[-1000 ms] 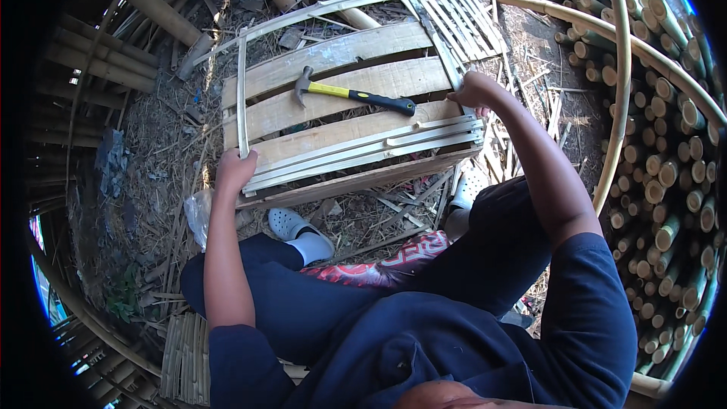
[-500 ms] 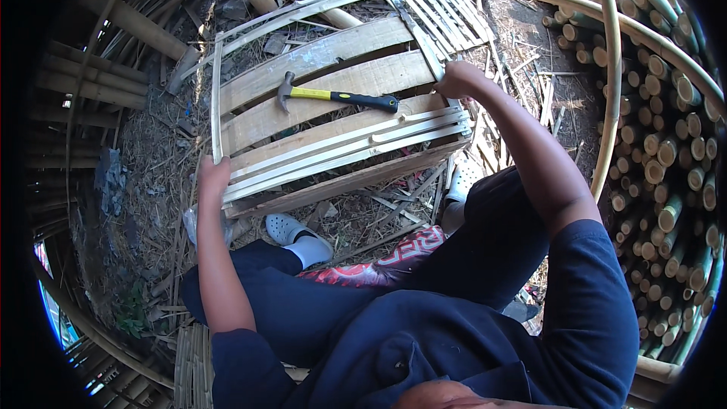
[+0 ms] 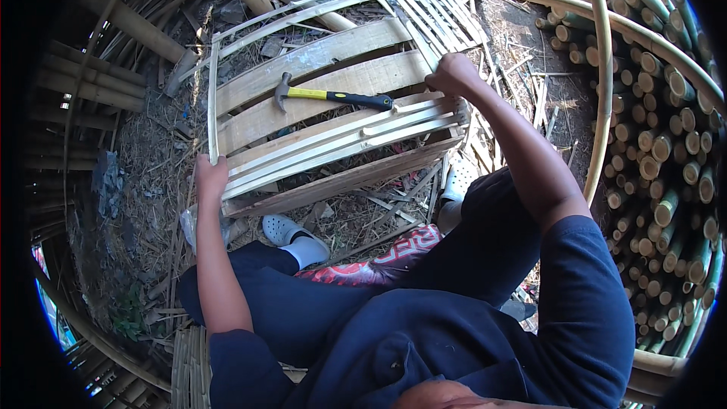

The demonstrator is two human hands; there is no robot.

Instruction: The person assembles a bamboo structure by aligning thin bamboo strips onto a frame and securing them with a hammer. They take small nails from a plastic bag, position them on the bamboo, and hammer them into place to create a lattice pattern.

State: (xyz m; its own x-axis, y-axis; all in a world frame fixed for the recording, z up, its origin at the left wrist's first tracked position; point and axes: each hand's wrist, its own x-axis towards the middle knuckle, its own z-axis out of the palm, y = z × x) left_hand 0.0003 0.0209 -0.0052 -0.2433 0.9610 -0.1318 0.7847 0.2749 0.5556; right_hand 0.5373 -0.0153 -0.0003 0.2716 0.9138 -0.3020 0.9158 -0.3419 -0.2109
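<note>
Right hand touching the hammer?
Apart. The head view shows it plainly: the right hand is at the frame's corner, and the hammer handle ends short of it, with a visible gap between.

Large, pale block lettering (image 3: pixel 416 243) shows on the crumpled red, white and dark printed sheet (image 3: pixel 362 273), which lies closer to the body than the fingers of both hands, and sideways between the left fingers (image 3: pixel 215 165) and the right fingers (image 3: pixel 438 80); folds leave only part legible. A small yellow oval mark (image 3: pixel 340 96) sits on the black-gripped, yellow-necked steel claw hammer (image 3: pixel 316 94), left of the right fingers; any writing there is too small to read.
</note>
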